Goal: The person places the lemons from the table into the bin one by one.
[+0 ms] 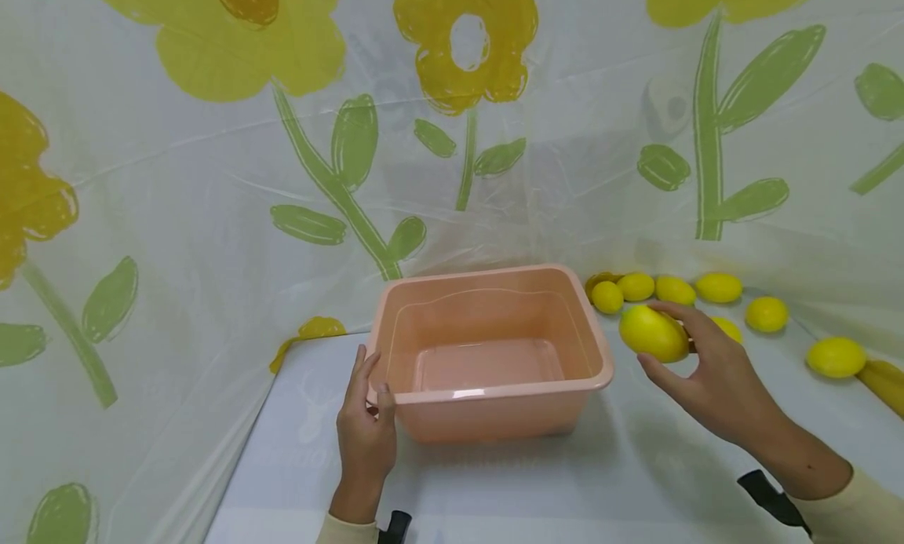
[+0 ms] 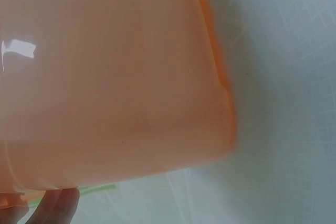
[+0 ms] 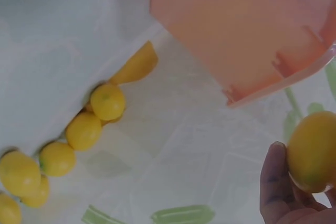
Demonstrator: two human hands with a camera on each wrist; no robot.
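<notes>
A pink plastic basin (image 1: pixel 494 410) stands on the white table, and its visible inside holds nothing. At its left front corner my left hand (image 1: pixel 367 434) grips the rim, thumb at the front and fingers along the side. In the left wrist view the basin's wall (image 2: pixel 115 87) fills most of the picture, with fingertips (image 2: pixel 55 205) at its lower edge. To the right of the basin, my right hand (image 1: pixel 720 371) pinches a yellow lemon (image 1: pixel 653 334) between thumb and fingers, raised above the table. The right wrist view shows this lemon (image 3: pixel 314 153) beside the basin's outer wall (image 3: pixel 236 30).
Several more lemons (image 1: pixel 719 287) lie at the table's back right, near the hanging sheet (image 1: pixel 579 175) printed with flowers. One lemon (image 1: pixel 836 357) lies farther right. The sheet rises right behind the basin and along the table's left edge.
</notes>
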